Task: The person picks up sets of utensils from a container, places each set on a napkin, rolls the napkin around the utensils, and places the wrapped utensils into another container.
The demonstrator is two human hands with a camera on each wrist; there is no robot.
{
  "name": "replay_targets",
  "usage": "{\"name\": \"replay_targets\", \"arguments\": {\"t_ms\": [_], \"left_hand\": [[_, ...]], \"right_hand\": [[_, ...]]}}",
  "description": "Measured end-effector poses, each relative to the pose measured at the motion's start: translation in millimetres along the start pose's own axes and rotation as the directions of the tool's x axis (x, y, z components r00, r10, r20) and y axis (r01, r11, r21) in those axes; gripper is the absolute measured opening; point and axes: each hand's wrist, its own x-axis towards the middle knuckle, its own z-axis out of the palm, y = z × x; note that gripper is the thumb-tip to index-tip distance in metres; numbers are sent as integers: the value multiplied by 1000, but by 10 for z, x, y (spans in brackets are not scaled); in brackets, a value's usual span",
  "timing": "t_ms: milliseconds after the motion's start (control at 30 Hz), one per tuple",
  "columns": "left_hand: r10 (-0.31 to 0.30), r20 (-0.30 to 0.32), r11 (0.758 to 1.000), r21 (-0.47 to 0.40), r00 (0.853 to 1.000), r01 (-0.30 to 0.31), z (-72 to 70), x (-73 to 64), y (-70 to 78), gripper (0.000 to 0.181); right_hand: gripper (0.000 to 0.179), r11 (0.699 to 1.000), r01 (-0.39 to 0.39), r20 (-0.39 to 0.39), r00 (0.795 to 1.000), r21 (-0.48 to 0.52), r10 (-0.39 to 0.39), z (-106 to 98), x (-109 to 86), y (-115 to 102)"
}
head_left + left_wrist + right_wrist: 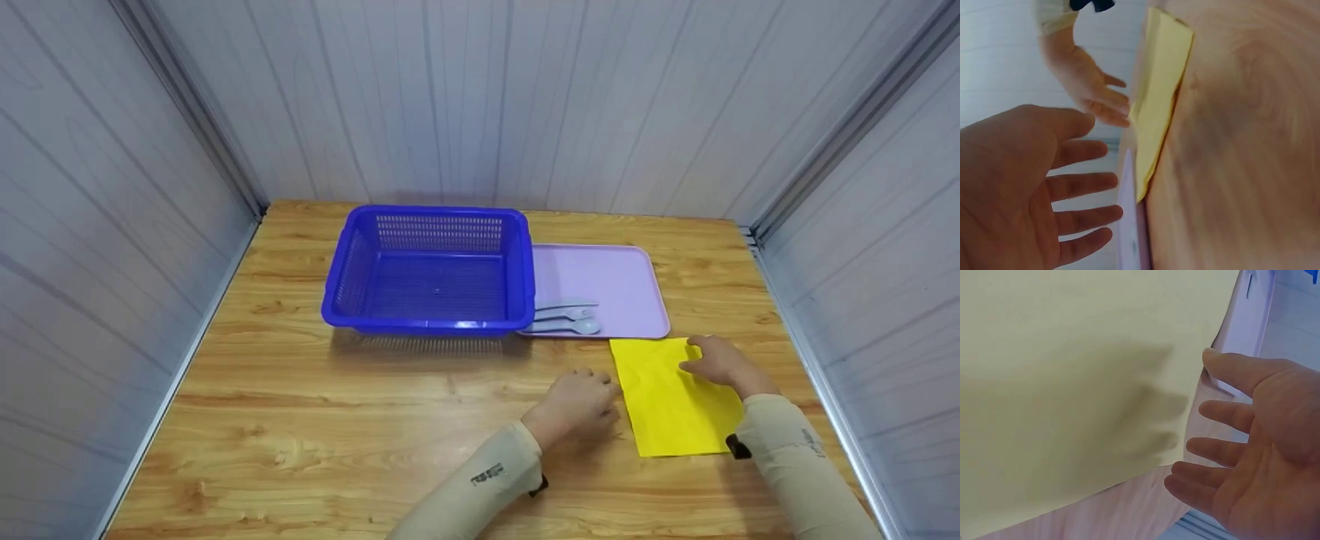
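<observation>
A flat yellow sheet [675, 405], cloth or paper, lies on the table in front of the lilac tray [600, 270]. My right hand [721, 364] hovers over its far right part with fingers apart. In the right wrist view, the thumb [1227, 363] of that hand is by the sheet's edge and nothing is gripped; whether it touches is unclear. Just left of the sheet is my left hand [577, 401]. Its fingers [1086, 185] look loosely spread and hold nothing in the left wrist view.
A blue plastic basket [439, 326] stands left of the tray and overlaps its left end. On the tray lie a grey knife [574, 304], a fork [577, 314] and a spoon [585, 326], their left ends hidden by the basket. Panel walls [465, 105] enclose the wooden table [300, 442].
</observation>
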Motion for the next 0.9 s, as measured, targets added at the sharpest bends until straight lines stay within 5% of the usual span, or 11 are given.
{"name": "replay_targets", "arguments": {"t_ms": [267,600,900], "left_hand": [[20,235,1000,-25,972,-14,352,3,332,54],[-89,221,996,26,971,85,305,-187,363,40],[-164,245,985,-6,956,171,235,-468,245,37]], "right_hand": [[61,1000,6,23,1000,-28,-5,146,65,47],[57,999,14,4,1000,-39,-14,294,29,-82],[57,995,-25,-17,1000,-100,23,492,-83,-460]]}}
